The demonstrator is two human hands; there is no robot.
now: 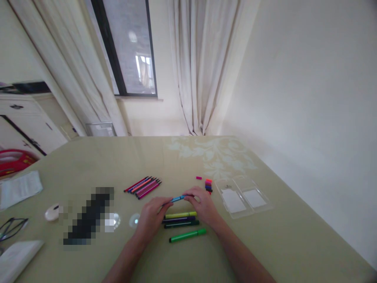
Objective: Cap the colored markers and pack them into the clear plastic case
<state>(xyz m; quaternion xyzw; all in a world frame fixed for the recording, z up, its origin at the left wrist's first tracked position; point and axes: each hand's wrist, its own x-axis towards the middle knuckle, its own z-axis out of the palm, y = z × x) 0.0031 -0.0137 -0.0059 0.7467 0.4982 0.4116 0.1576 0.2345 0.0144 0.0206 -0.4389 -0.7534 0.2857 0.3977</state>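
Note:
A light blue marker (pixel 177 199) is held level above the table between my two hands. My left hand (pixel 151 214) pinches its left end, and the fingers of my right hand (pixel 203 204) close on its right end, where the cap would sit. Just below lie several capped markers: a yellow-green marker (pixel 180 215), dark ones beneath it, and a bright green marker (pixel 187 236) nearest me. Beyond my left hand, uncapped red, orange and purple markers (pixel 144 187) lie side by side. Small loose caps (pixel 208 184) sit past my right hand, with one magenta cap (pixel 199 178) apart.
An open clear plastic case (pixel 240 214) with white inserts lies on the right of the table (pixel 279 251). At left are a blurred dark object (pixel 88 218), a round white item (pixel 52 212), glasses (pixel 13 228) and a white box (pixel 20 259). A wall borders the right side.

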